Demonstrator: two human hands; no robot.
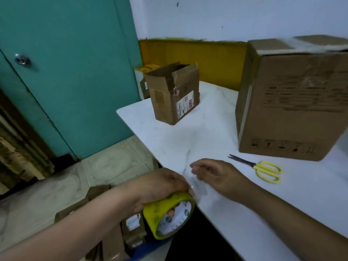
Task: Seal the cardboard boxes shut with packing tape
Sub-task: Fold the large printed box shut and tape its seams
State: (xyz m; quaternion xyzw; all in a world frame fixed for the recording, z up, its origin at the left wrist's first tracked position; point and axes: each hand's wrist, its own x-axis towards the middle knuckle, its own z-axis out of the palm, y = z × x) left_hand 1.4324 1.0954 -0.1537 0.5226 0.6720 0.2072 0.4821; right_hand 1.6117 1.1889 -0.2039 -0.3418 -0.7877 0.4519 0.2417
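My left hand (160,185) grips a yellow roll of packing tape (165,217) at the near left edge of the white table (216,140). My right hand (218,176) hovers just right of it over the table, fingers loosely curled and apart, holding nothing I can make out. A small cardboard box (173,95) with a shipping label stands at the far left of the table, its top flaps up and open. A large cardboard box (293,98) stands at the right with its top flaps closed.
Yellow-handled scissors (263,169) lie on the table in front of the large box. More cardboard boxes (116,232) sit on the tiled floor below the table's left edge. A teal door (66,72) is on the left.
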